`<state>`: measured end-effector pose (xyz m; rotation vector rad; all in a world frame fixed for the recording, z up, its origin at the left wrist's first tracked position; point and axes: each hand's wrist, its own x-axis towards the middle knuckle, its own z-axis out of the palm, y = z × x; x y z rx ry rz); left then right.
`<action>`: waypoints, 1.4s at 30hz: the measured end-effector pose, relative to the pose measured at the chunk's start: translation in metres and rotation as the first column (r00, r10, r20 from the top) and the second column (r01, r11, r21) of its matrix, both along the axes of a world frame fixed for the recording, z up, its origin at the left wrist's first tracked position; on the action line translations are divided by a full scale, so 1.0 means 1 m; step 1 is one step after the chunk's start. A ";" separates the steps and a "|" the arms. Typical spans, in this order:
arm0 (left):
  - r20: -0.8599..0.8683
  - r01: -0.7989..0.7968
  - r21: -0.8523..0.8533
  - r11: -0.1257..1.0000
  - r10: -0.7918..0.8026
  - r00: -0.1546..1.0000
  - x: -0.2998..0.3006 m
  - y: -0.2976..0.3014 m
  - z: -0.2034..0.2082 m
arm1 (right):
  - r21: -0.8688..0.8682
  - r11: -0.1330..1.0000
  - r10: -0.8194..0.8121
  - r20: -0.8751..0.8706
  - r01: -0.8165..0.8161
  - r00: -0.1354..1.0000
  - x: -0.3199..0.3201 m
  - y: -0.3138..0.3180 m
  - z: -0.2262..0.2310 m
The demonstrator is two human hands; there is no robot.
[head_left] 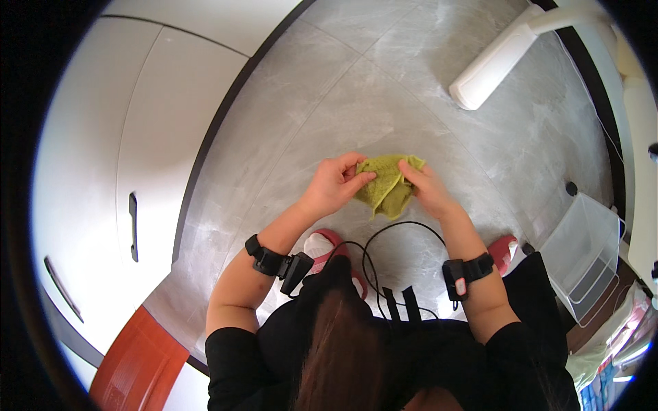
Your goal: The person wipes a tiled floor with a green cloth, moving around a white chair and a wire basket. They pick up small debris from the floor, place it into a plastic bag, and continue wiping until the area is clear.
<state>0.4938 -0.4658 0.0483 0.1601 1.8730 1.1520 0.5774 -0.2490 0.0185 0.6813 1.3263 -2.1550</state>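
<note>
A small yellow-green cloth (387, 188) is stretched between my two hands, out in front of my body above the floor. My left hand (334, 183) pinches its left edge between thumb and fingers. At the upper right of the cloth, my right hand (426, 188) grips it with the thumb on top; the other fingers are partly hidden behind. The cloth is folded over, with one corner hanging down toward me.
White cabinets (96, 137) with dark handles line the left. A white furniture leg (493, 61) stands on the grey tiled floor (295, 96) at upper right. A white mesh cart (582, 240) is at right, a reddish-brown wooden panel (137, 363) at lower left. A black cable (370, 253) loops before me.
</note>
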 end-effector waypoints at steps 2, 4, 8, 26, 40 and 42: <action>-0.349 -0.036 0.235 0.971 0.118 0.930 -0.005 -0.018 0.004 | 0.094 0.996 0.001 -0.112 0.009 0.994 -0.002 0.007 -0.011; -0.298 -0.157 0.382 0.911 0.282 0.912 -0.010 -0.052 0.005 | 0.330 0.943 0.009 -0.172 0.049 0.985 -0.001 0.021 -0.032; 0.020 -0.704 0.345 0.620 0.746 0.666 -0.028 -0.163 -0.001 | 0.783 0.554 0.006 -0.343 0.282 0.939 0.011 0.066 -0.079; -0.893 -0.875 -0.420 0.241 0.059 0.445 -0.012 -0.309 -0.199 | 0.885 -0.459 0.038 -0.069 0.079 0.997 0.078 0.101 -0.143; -0.873 0.246 -0.062 0.967 -0.172 0.456 -0.029 -0.001 -0.146 | 0.887 -0.462 0.006 -0.012 0.013 1.000 0.076 0.100 -0.141; -0.627 0.449 0.146 0.882 -0.268 0.731 0.005 0.026 -0.148 | 0.886 -0.463 0.000 -0.010 0.009 1.000 0.075 0.099 -0.140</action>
